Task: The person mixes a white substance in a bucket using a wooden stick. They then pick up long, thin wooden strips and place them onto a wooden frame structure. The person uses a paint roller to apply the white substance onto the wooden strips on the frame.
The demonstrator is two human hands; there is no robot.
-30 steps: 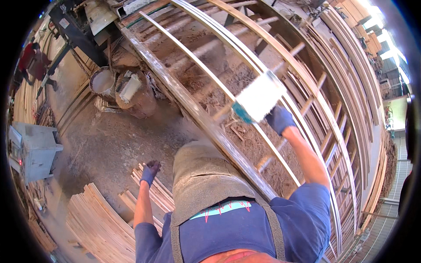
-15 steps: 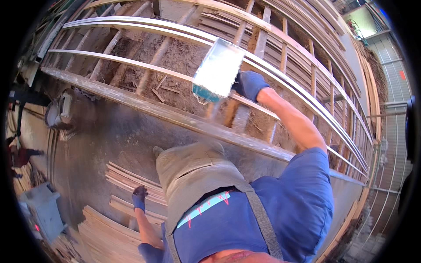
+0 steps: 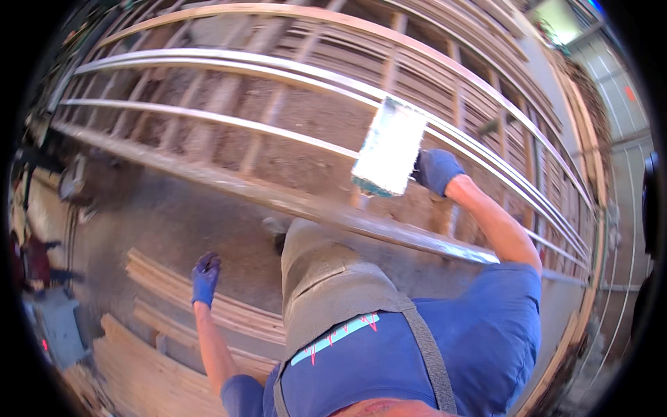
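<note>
White rectangular pad (image 3: 390, 147) held by gloved right hand (image 3: 436, 169), fingers clamped on its edge, against long wooden rails (image 3: 229, 121); gloved left hand (image 3: 206, 277) hangs empty, fingers loosely curled.

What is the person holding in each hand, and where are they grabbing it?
The right hand grips a wide white paint roller at its handle end, beside the roller. The left hand hangs free, holding nothing, above stacked wooden boards.

No packages, labels, signs or screens can be made out in the head view; a small red patch (image 3: 627, 93) on the pale wall at the right rim is too blurred to tell.
</note>
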